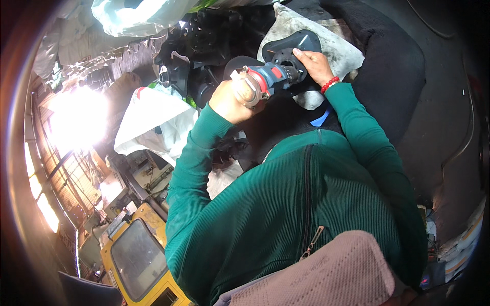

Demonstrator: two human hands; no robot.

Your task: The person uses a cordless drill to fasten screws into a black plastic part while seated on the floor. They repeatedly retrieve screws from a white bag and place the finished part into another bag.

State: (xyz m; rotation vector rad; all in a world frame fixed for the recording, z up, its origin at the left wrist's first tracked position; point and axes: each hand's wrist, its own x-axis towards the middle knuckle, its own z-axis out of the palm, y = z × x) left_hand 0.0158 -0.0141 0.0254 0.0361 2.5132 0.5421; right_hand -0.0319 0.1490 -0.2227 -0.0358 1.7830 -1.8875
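My left hand (pixel 228 103) is closed around a blue and red power drill (pixel 274 74), its front end pointing right against a black moulded plastic part (pixel 301 40). The tip of the drill is hidden where it meets the part. On the part's right edge, my right hand (pixel 315 65) grips with the thumb on top and the other fingers mostly hidden below; a red beaded bracelet (pixel 330 84) circles that wrist. Under the part, a stained white cloth or sack (pixel 348 55) lies over my dark-clad leg.
More black plastic parts (pixel 204 38) are heaped beyond my left hand. A white sack (pixel 153 120) stands left of my forearm, and clear plastic bags (pixel 138 18) hang over the far left. A yellow-framed machine with a window (pixel 140 255) is at lower left. A blue strip (pixel 320 120) lies near my lap.
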